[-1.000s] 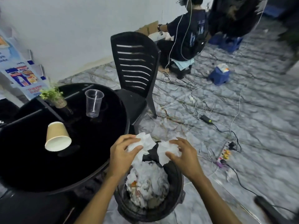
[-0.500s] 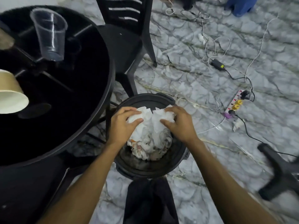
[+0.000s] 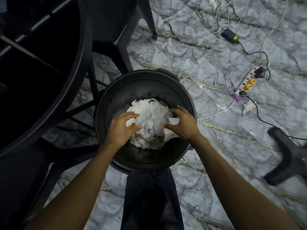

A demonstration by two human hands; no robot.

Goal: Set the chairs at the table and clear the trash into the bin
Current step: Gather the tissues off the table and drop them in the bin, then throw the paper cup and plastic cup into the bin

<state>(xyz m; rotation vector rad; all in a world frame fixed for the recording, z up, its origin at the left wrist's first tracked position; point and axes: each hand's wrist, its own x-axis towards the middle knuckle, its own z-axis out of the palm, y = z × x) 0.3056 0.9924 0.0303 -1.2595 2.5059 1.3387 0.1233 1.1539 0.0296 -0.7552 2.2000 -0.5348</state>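
Note:
A round black bin (image 3: 144, 83) stands on the marble floor beside the black round table (image 3: 82, 47). It holds a heap of crumpled white tissue trash (image 3: 150, 115). Both my hands are down inside the bin on top of that heap. My left hand (image 3: 122, 129) rests on its left side with fingers spread and curled over the paper. My right hand (image 3: 183, 126) is on the right side, thumb and fingers pinching a small white tissue wad (image 3: 173, 121). A black plastic chair (image 3: 108, 22) stands tucked against the table's edge just beyond the bin.
A power strip (image 3: 247, 83) with plugs, a black adapter (image 3: 230, 35) and loose cables lie on the floor to the right. A black chair base (image 3: 285, 155) sticks in at the right edge. My dark trouser leg (image 3: 149, 196) is right below the bin.
Both hands have gone from above the bin's rim down into it with the tissues. My view has tilted down, so the cups on the table have left the frame.

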